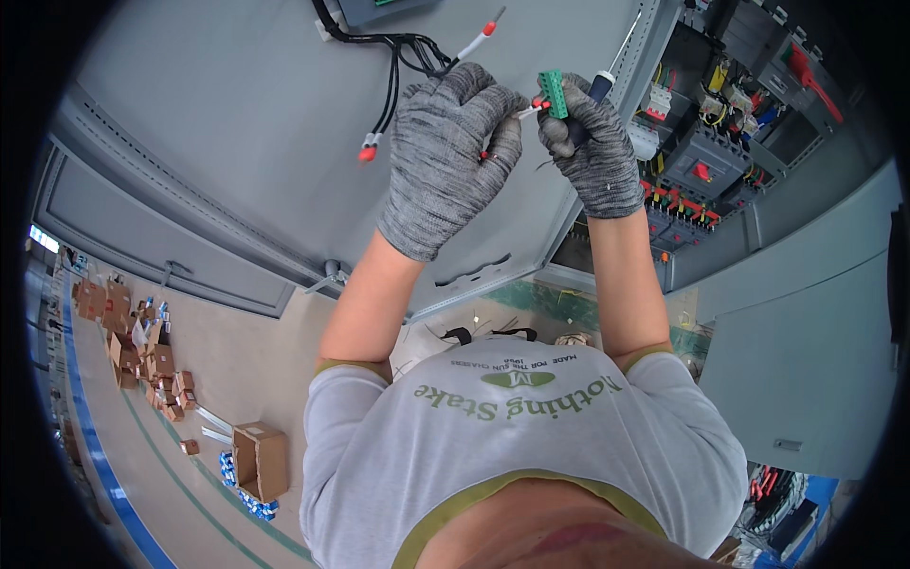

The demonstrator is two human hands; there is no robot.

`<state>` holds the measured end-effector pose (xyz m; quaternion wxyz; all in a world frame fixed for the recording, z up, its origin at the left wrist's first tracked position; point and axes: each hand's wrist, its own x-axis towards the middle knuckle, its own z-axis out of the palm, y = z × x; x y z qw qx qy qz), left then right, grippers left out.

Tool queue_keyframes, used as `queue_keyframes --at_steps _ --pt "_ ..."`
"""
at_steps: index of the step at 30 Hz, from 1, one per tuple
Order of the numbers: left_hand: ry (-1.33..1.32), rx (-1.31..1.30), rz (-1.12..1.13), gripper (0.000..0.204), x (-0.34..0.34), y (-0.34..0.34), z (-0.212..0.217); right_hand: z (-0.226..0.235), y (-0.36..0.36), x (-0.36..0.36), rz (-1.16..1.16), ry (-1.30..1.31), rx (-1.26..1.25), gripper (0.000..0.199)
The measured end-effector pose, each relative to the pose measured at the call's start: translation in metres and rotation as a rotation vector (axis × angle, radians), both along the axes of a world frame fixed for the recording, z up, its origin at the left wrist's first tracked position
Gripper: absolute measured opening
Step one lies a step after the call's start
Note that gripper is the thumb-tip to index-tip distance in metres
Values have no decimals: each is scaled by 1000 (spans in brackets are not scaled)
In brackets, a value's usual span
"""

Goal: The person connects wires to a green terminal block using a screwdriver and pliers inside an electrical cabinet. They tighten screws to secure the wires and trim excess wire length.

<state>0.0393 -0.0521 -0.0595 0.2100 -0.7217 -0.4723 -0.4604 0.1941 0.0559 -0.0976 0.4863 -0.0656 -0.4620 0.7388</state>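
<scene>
Both my hands wear grey knit gloves and are raised in front of an open grey cabinet door. My left hand pinches a thin white wire with a red ferrule tip and holds it at a green terminal connector. My right hand grips that green connector together with a screwdriver that has a dark blue handle and a thin metal shaft pointing up. More black wires with red and white ends hang from a bundle on the door, just left of my left hand.
To the right, the open electrical cabinet shows breakers, coloured wiring and red terminals. Down on the floor at the lower left lie an open cardboard box and several small brown boxes. A blue stripe runs along the floor.
</scene>
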Motion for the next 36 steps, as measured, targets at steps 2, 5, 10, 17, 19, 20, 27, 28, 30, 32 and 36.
queue_keyframes --at_steps 2,5,10,17,19,20,27,28,30,32,36 --pt "-2 -8 -30 18 -2 0 0 -2 -1 -1 -11 -5 17 23" --pt "-25 -19 -96 18 -4 -2 2 -3 0 -1 -7 -8 44 23" --pt "-28 -96 -111 16 -9 -4 0 2 -7 0 -85 -31 50 21" --pt "-165 206 -123 15 -14 -10 -32 11 -8 5 -151 -42 99 14" --pt "-220 240 -99 15 -20 -11 -48 14 -9 7 -166 -24 48 14" --pt "-245 267 -88 16 -21 -12 -51 14 -7 6 -163 -7 42 15" --pt "-292 268 -59 16 -23 -17 -65 15 -6 4 -122 17 67 15" --pt "-260 243 -51 15 -24 -17 -65 15 -6 3 -125 15 71 16" --pt "-149 231 -63 11 -31 -10 -69 15 -1 7 -87 33 114 17" --pt "-172 195 -86 9 -32 -10 -69 16 1 8 -95 36 113 18" --pt "-565 204 -291 15 -27 -7 -77 18 4 10 -116 24 94 20"
